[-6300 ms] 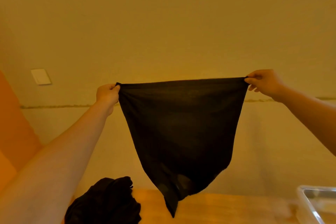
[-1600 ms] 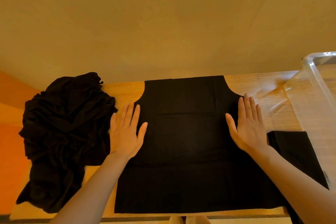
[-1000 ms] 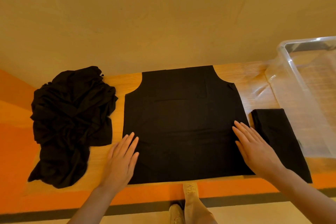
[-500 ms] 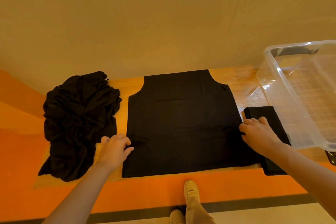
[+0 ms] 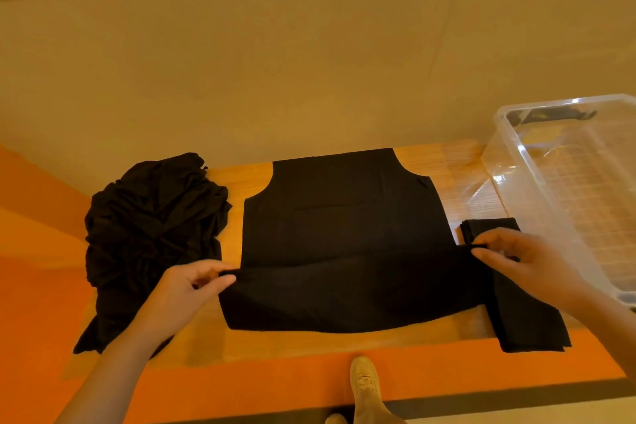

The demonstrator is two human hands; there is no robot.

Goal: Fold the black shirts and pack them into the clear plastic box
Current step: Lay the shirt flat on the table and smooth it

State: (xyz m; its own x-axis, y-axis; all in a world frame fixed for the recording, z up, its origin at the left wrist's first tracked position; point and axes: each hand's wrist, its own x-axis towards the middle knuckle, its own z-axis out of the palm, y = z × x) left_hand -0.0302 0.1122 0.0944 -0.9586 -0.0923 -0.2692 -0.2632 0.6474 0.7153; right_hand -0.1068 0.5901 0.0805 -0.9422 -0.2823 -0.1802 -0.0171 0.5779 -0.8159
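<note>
On the wooden surface [image 5: 447, 162], a black shirt [image 5: 340, 217] is laid flat, its near side edges pinched by the left hand [image 5: 186, 293] and right hand [image 5: 519, 262], each grip pressed together on cloth. One folded shirt [image 5: 526, 320] lies to the right; a crumpled pile [image 5: 151, 227] waits left. Nothing is seen packed in the clear plastic box [image 5: 509, 196].

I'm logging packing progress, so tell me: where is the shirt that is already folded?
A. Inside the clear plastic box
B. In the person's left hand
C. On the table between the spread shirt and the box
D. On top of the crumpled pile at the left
C: the folded shirt lies on the table, right of the spread shirt and beside the clear plastic box, not in it.
</note>
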